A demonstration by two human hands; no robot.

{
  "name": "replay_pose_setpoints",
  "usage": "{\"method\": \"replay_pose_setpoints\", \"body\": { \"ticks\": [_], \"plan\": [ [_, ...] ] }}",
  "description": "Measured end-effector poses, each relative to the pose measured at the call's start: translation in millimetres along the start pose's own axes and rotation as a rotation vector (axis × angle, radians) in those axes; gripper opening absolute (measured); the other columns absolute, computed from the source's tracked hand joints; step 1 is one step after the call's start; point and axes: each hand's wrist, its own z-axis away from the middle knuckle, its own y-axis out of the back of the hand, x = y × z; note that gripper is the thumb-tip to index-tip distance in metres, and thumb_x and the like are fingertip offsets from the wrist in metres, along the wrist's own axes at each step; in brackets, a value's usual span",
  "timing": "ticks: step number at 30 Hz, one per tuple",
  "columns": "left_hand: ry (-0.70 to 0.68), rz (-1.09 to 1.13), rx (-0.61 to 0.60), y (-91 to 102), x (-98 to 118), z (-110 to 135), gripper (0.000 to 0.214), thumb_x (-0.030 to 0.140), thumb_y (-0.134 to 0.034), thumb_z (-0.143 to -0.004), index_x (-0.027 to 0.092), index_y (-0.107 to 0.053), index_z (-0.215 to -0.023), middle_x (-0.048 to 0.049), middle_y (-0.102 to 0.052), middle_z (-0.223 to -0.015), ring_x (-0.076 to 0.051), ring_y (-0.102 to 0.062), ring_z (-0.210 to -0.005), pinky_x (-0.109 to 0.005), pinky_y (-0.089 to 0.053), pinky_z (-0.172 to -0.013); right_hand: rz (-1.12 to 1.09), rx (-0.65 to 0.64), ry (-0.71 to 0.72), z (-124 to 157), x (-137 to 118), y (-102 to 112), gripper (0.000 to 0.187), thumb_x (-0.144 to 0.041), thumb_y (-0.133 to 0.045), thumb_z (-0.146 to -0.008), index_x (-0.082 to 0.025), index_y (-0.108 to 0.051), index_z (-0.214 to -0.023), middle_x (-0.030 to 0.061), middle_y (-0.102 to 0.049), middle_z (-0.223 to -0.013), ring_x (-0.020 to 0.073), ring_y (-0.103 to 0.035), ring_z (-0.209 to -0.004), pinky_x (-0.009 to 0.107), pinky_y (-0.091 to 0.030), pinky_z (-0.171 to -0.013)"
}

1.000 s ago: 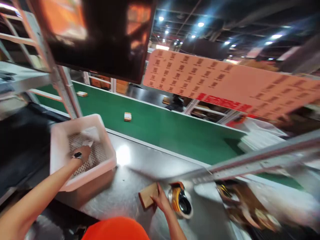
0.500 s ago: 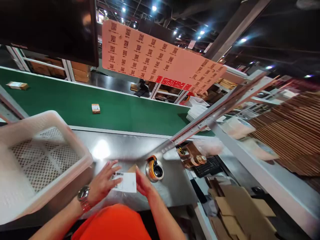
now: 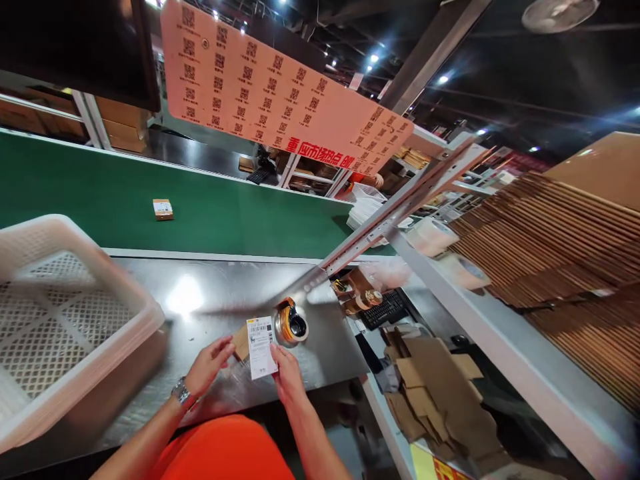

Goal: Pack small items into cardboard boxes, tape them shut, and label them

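Observation:
A white printed label (image 3: 261, 348) sits in my right hand (image 3: 289, 373), pinched at its right edge between thumb and fingers. Partly behind the label is a small brown cardboard box (image 3: 242, 344); the label hides its right part. My left hand (image 3: 210, 365), with a metal watch on the wrist, is at the box's left edge. Its thumb and fingers are apart, and the fingertips look close to or touching the cardboard. Just right of the label stands an orange tape dispenser (image 3: 287, 323) with a roll, on the metal table (image 3: 200, 280).
At left stands a white plastic basket (image 3: 150, 313). Beyond the table runs a green conveyor belt (image 3: 225, 220) carrying a small labelled box (image 3: 163, 209). A metal post (image 3: 370, 240) rises at right, near a keyboard (image 3: 385, 308), flattened cardboard (image 3: 445, 387) and tape rolls (image 3: 433, 235).
The label has turned upright, its print now readable side up, and more of the box shows. My left hand has drawn back from the label to the box's left side. The view has shifted right.

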Motion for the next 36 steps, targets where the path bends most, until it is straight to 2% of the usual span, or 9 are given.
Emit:
{"method": "replay_pose_setpoints", "body": {
  "ticks": [2,3,6,9,13,20,27,33,36],
  "plan": [
    [0.145,0.201,-0.154,-34.8,11.0,8.4,0.081,0.085,-0.083,-0.084,0.016,-0.087,-0.126,-0.0207,-0.089,-0.121,-0.039,-0.085,-0.114,-0.043,-0.071,-0.081,-0.096,0.015,-0.003,4.9,5.1,-7.8,0.075,-0.093,-0.095,-0.062,-0.021,-0.083,-0.082,0.0062,-0.080,-0.071,0.0253,-0.076,-0.071,0.035,-0.059,-0.063],
    [0.182,0.245,-0.181,-50.5,16.4,11.4,0.080,0.084,-0.090,-0.076,0.013,-0.088,-0.114,-0.0210,-0.089,-0.112,-0.038,-0.085,-0.105,-0.040,-0.068,-0.075,-0.131,0.000,-0.008,8.0,8.0,-9.9,0.073,-0.090,-0.098,-0.062,-0.021,-0.083,-0.081,0.0067,-0.080,-0.071,0.0239,-0.074,-0.069,0.033,-0.055,-0.059],
    [0.221,0.278,-0.077,-82.7,28.7,15.6,0.063,0.070,-0.100,-0.068,0.013,-0.085,-0.091,-0.0195,-0.088,-0.096,-0.032,-0.083,-0.083,-0.036,-0.062,-0.064,-0.180,-0.067,-0.014,18.9,17.4,-2.4,0.070,-0.085,-0.100,-0.068,-0.019,-0.087,-0.085,0.0083,-0.084,-0.078,0.0215,-0.072,-0.068,0.030,-0.049,-0.055],
    [0.244,0.325,0.061,-99.1,34.5,17.2,0.044,0.051,-0.098,-0.073,0.014,-0.085,-0.093,-0.0181,-0.090,-0.100,-0.029,-0.083,-0.078,-0.035,-0.061,-0.061,-0.207,-0.092,-0.027,30.4,25.7,24.2,0.065,-0.080,-0.101,-0.074,-0.019,-0.090,-0.094,0.0090,-0.088,-0.088,0.0227,-0.077,-0.076,0.034,-0.059,-0.069],
    [0.295,0.373,0.115,-127.1,37.3,22.3,0.028,0.033,-0.094,-0.079,0.015,-0.084,-0.097,-0.0155,-0.092,-0.101,-0.029,-0.085,-0.077,-0.032,-0.062,-0.059,-0.241,-0.093,-0.069,46.6,28.5,67.8,0.064,-0.076,-0.106,-0.068,-0.019,-0.092,-0.095,0.0087,-0.088,-0.086,0.0241,-0.082,-0.082,0.035,-0.063,-0.080],
    [0.341,0.372,0.108,-207.6,39.3,39.3,0.026,0.022,-0.097,-0.082,0.011,-0.083,-0.101,-0.0161,-0.091,-0.096,-0.024,-0.083,-0.070,-0.029,-0.063,-0.058,-0.283,-0.068,-0.095,77.7,27.4,141.8,0.066,-0.071,-0.112,-0.059,-0.019,-0.093,-0.093,0.0120,-0.092,-0.094,0.0235,-0.086,-0.086,0.032,-0.065,-0.083],
    [0.371,0.334,0.096,-278.1,39.5,66.7,0.030,0.028,-0.101,-0.082,0.012,-0.082,-0.099,-0.0155,-0.090,-0.093,-0.025,-0.086,-0.075,-0.028,-0.064,-0.061,-0.246,-0.068,-0.059,104.6,45.5,215.7,0.067,-0.076,-0.108,-0.062,-0.018,-0.093,-0.093,0.0110,-0.090,-0.089,0.0258,-0.086,-0.086,0.033,-0.066,-0.076],
    [0.371,0.359,0.058,-322.5,26.5,85.8,0.041,0.041,-0.103,-0.076,0.014,-0.081,-0.097,-0.0127,-0.087,-0.085,-0.025,-0.084,-0.077,-0.029,-0.063,-0.064,-0.258,-0.065,-0.080,118.7,58.6,259.7,0.067,-0.075,-0.109,-0.058,-0.017,-0.095,-0.090,0.0122,-0.090,-0.086,0.0223,-0.084,-0.082,0.028,-0.062,-0.072],
    [0.365,0.270,-0.004,-339.7,15.0,89.6,0.050,0.051,-0.100,-0.075,0.014,-0.081,-0.103,-0.0166,-0.089,-0.097,-0.028,-0.085,-0.084,-0.033,-0.065,-0.068,-0.234,-0.049,-0.079,123.9,65.5,277.3,0.063,-0.072,-0.108,-0.059,-0.017,-0.095,-0.086,0.0113,-0.089,-0.081,0.0216,-0.081,-0.076,0.028,-0.060,-0.068]
  ]
}}
